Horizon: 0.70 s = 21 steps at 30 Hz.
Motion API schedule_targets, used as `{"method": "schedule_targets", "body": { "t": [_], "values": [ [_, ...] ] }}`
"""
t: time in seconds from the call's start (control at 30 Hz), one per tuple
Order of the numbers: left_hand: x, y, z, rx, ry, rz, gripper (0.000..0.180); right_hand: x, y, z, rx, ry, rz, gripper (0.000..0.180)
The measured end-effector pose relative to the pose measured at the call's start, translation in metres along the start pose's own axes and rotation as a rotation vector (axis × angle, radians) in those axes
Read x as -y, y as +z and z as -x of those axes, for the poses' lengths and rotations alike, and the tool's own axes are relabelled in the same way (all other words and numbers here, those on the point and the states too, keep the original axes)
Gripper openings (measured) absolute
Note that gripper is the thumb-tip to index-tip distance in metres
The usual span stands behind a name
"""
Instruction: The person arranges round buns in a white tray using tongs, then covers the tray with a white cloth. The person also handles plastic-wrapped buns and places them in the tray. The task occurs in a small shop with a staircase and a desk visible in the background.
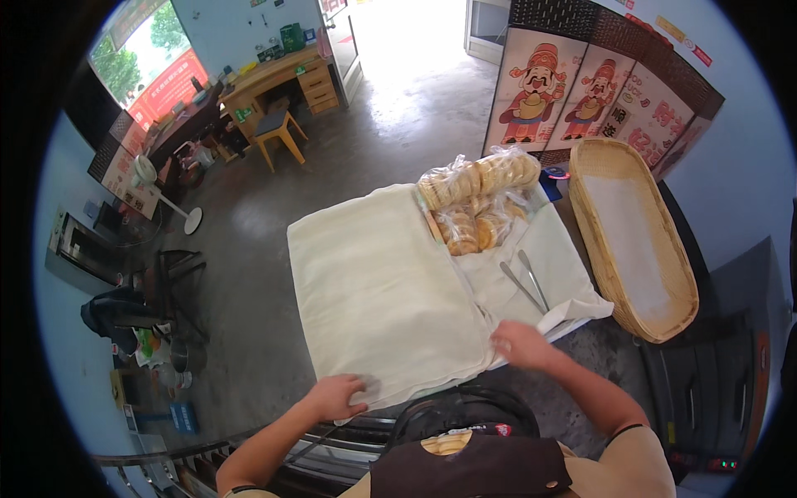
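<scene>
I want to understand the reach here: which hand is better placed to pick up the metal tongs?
Probably the right hand. It rests at the cloth edge, just below the tongs. The left hand presses the cloth's near corner, farther away.

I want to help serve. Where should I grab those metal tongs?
Take the tongs by the near end, closest to the right hand, probably coming from above. They lie flat on the white cloth, arms running away toward the bagged flatbreads, so the near end looks easiest to pinch.

left hand (339,396) flat, palm down, right hand (519,343) curled
</scene>
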State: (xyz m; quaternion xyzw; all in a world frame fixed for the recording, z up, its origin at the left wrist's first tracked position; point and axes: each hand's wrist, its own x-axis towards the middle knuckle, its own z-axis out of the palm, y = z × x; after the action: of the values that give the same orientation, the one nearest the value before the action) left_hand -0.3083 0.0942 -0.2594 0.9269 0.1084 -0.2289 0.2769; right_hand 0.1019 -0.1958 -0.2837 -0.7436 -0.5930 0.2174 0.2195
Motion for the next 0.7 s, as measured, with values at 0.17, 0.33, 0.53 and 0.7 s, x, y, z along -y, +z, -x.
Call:
{"method": "schedule_targets", "body": {
  "t": [0.17, 0.33, 0.53, 0.7],
  "values": [
    [-0.023, 0.056, -0.036, 0.013, 0.107, 0.206, 0.053, -0.107, -0.02, -0.039, -0.247, 0.412, 0.426, 0.044],
    [-0.013, 0.054, -0.063, 0.086, 0.049, 0.115, 0.054, -0.206, 0.021, -0.053, -0.098, 0.891, 0.182, 0.061],
    [-0.027, 0.019, -0.093, 0.235, -0.232, 0.09, 0.051, -0.208, -0.022, -0.044, 0.017, 0.937, -0.564, 0.056],
    [-0.105, -0.012, -0.159, -0.201, -0.233, 0.229, 0.038, -0.207, -0.151, 0.041, -0.417, 0.516, -0.32, 0.04]
  ]
}}
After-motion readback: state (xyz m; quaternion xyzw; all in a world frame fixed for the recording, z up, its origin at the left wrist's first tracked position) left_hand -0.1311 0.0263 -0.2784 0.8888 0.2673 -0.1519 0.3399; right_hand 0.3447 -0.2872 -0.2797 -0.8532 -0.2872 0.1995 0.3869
